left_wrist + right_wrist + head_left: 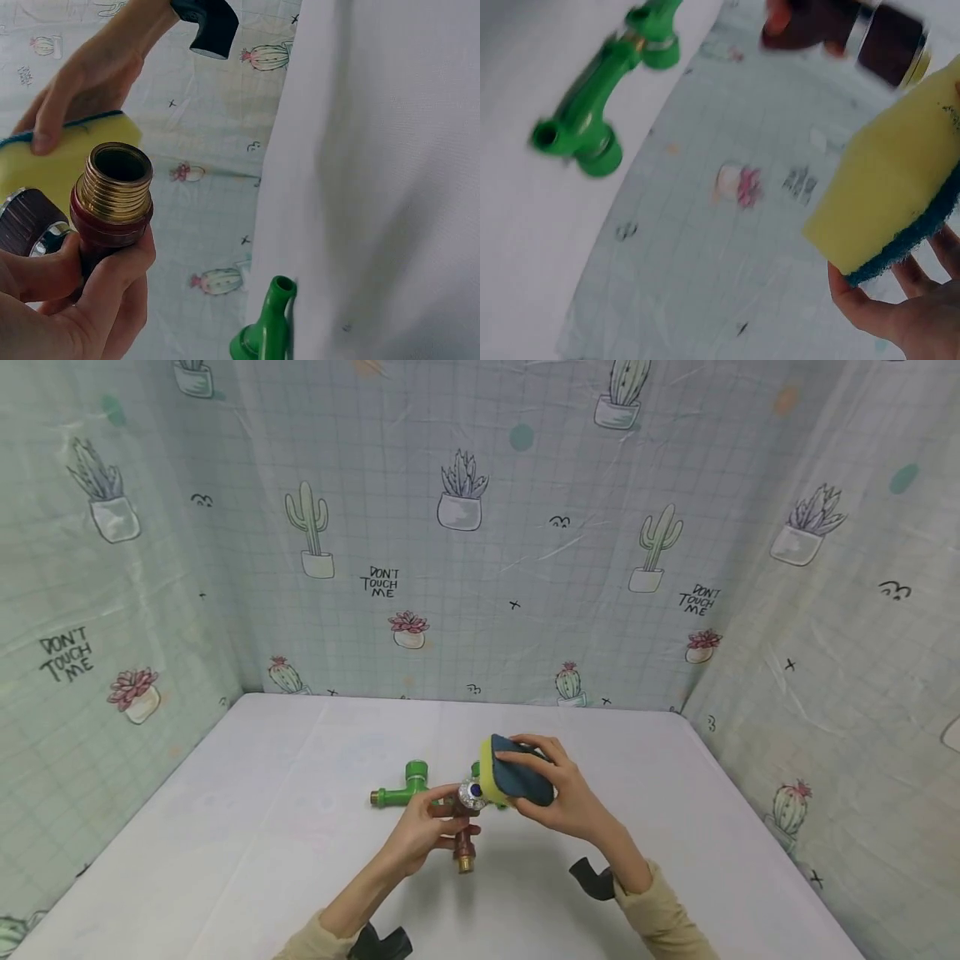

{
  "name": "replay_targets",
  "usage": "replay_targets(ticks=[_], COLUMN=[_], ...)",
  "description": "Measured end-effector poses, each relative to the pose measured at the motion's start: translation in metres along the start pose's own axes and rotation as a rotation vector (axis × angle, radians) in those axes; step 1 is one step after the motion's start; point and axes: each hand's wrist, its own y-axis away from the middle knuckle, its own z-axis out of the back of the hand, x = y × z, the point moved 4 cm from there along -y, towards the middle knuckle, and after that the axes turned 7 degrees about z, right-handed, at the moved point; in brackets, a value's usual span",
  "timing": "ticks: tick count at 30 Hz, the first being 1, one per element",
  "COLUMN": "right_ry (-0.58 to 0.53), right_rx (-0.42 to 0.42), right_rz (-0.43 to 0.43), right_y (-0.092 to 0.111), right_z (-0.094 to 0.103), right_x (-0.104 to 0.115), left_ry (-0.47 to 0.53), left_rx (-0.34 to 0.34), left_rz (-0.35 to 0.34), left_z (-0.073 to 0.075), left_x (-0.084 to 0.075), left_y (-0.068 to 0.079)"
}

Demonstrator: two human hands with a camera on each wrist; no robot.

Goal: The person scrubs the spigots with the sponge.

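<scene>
My left hand [420, 828] grips a brownish-red valve [464, 842] with a brass threaded end [116, 191] and a round ribbed knob [31, 221]. In the head view the knob's chrome-rimmed face, with a dark blue centre, is turned toward me. A two-layer sponge [527, 772], yellow with a dark blue-green scouring side, is held between the thumb and fingers of my right hand [576, 795]. Its yellow side faces the knob at very close range; whether they touch, I cannot tell. Fingers hide part of the valve's body.
Green pipe fittings [405, 792] lie on the white table [300, 852] behind my left hand, partly hidden by the hands and valve. Cactus-print sheets [465, 568] stand around the table's back and sides. A black curved piece [592, 878] sits at my right wrist.
</scene>
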Motion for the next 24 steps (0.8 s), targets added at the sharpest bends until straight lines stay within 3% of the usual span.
replay_targets(ticks=[5, 11, 20, 24], right_ry=[-0.007, 0.095, 0.091, 0.102], right_rx=[0.052, 0.054, 0.017, 0.021], right_rz=[0.023, -0.015, -0.073, -0.101], right_y=[-0.001, 0.011, 0.032, 0.042], right_z=[-0.006, -0.004, 0.008, 0.011], right_x=[0.007, -0.01, -0.023, -0.025], left_ry=[0.044, 0.1, 0.258, 0.229], left_rx=[0.036, 0.067, 0.085, 0.097], left_rz=[0.019, 0.07, 0.125, 0.148], left_z=[0.0, 0.002, 0.021, 0.03], left_x=[0.001, 0.003, 0.008, 0.008], left_y=[0.0, 0.001, -0.002, -0.002])
